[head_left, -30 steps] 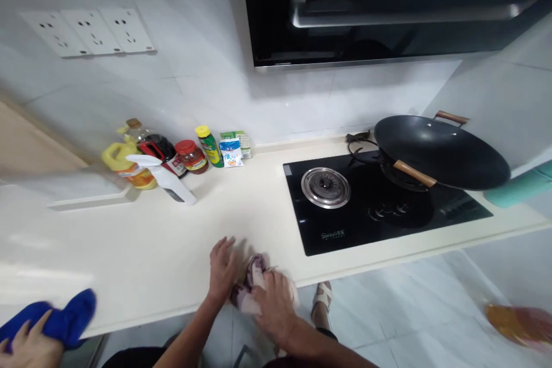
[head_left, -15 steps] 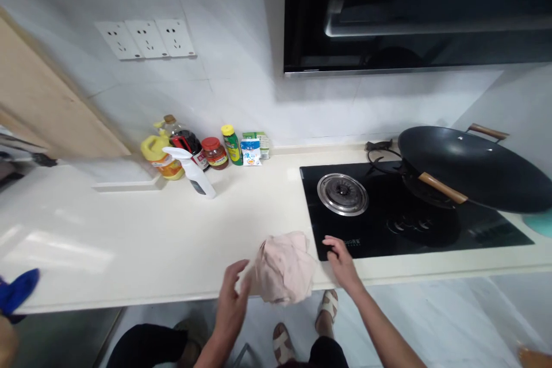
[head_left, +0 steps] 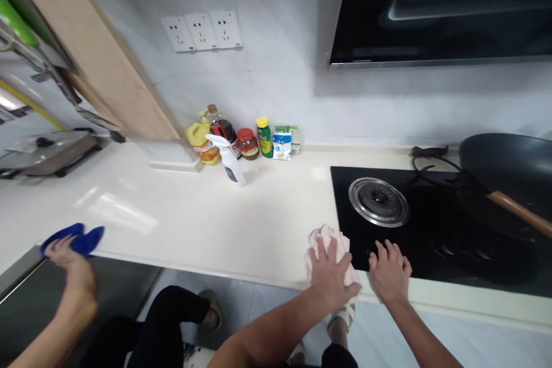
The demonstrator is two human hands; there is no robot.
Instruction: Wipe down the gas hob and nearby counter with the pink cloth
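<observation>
My left hand (head_left: 330,276) presses down on a pale pink cloth (head_left: 319,237) at the front edge of the white counter (head_left: 241,224), its fingers curved over the folds. Part of the cloth is hidden under the palm. To the right, my right hand (head_left: 390,273) rests open at the front edge of the black glass cooktop (head_left: 357,244), palm down and holding nothing. A round metal burner (head_left: 379,201) lies beyond it.
At the left a co-worker's hand (head_left: 64,252) holds a blue cloth (head_left: 88,240) on the counter. A white spray bottle (head_left: 228,161), a red-lidded jar (head_left: 248,145) and several other containers stand along the wall. A dark wok (head_left: 509,167) sits at the right.
My left hand has moved from beside the pink cloth onto it. My right hand has flattened at the cooktop edge. The view has turned left, bringing the co-worker's hand into sight.
</observation>
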